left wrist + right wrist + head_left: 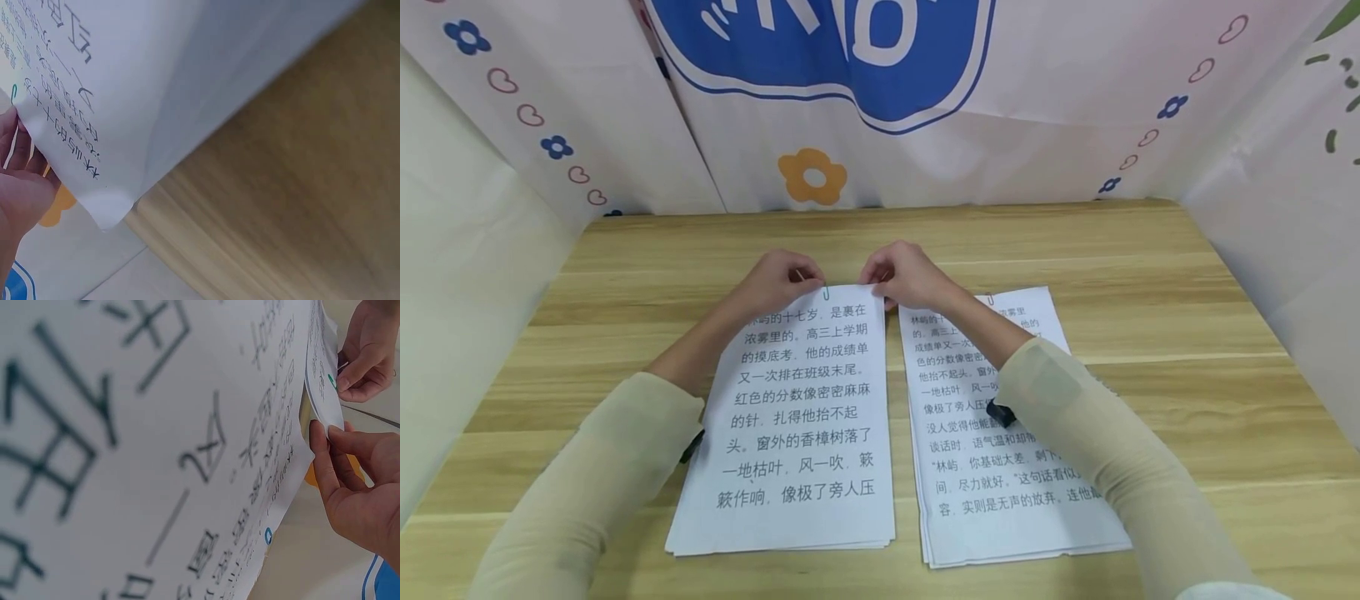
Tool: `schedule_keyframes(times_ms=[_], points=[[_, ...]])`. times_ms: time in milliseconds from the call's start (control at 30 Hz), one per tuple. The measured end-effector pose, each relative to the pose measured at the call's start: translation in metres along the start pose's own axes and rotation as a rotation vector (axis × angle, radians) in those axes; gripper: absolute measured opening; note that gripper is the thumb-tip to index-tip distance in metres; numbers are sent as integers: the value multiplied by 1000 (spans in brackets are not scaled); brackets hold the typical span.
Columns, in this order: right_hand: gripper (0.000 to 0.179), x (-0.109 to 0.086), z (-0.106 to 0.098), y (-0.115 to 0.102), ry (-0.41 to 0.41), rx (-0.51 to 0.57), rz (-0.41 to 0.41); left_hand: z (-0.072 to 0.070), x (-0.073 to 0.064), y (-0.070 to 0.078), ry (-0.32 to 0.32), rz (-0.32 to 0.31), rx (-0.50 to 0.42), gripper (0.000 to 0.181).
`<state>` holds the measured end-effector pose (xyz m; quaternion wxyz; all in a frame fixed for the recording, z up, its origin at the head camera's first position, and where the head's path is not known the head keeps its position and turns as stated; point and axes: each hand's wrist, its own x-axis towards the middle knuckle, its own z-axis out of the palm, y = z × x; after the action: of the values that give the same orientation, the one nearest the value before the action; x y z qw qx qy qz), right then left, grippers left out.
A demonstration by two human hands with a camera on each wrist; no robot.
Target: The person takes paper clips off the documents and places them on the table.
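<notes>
Printed sheets [805, 417] lie in a stack on the left of the table, a green paper clip [827, 293] at their top edge. My left hand [775, 283] pinches the clip's outer end at that edge, thumb close against it in the right wrist view. At the top right corner of the same stack, my right hand [365, 487] pinches the paper between thumb and fingers. A second stack of printed sheets [1000, 525] lies to the right, with another paper clip [989, 299] at its top; my right forearm passes over it.
The wooden table [1187, 333] extends around both stacks. Behind its far edge hangs a white cloth [925, 167] with a blue emblem and an orange flower. White sheeting [467, 208] borders the left side, and more stands on the right.
</notes>
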<state>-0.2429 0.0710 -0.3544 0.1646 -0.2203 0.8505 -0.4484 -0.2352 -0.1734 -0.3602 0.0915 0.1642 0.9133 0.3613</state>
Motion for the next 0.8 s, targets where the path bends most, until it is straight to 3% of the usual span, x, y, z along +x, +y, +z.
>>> schedule_keyframes(times_ms=[467,800], points=[[17,0,0,-1,0,13,-2,1,4,-1,-51,75,14,13],[17,1,-1,0,1,7,-10,3,3,-1,-65,23,-2,15]])
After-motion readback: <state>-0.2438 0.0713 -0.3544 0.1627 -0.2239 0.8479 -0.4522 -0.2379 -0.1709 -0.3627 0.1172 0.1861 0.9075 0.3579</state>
